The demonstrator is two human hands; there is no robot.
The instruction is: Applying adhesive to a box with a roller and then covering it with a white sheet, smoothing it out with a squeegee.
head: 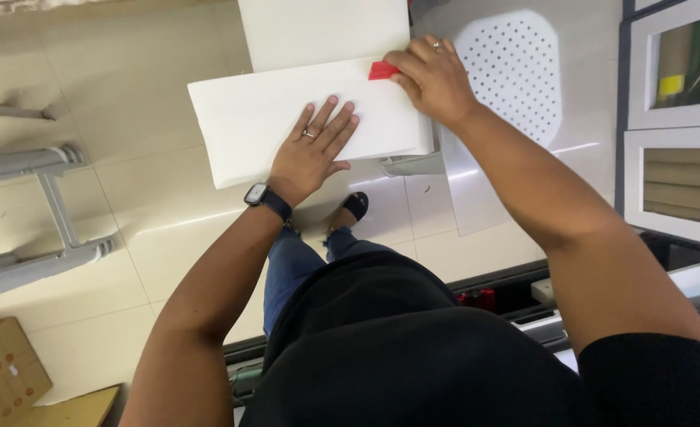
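My right hand (433, 79) pinches a red scraper (382, 71) at the white sheet's (247, 130) upper right edge; my left hand (312, 150) lies flat, fingers spread, mid-sheet. The sheet's long axis runs leftward from the scraper.

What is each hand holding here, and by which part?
The right hand grips a small red scraper by its right end, fingers wrapped over it. The left hand holds nothing; it presses flat on the white sheet.

The flat white rectangular foam-like sheet (287, 119) looks matt and smooth. The small red plastic scraper (382, 71) appears glossy. The pale floor tiles (128, 79) shine; the brown cardboard box (2, 372) is dull.
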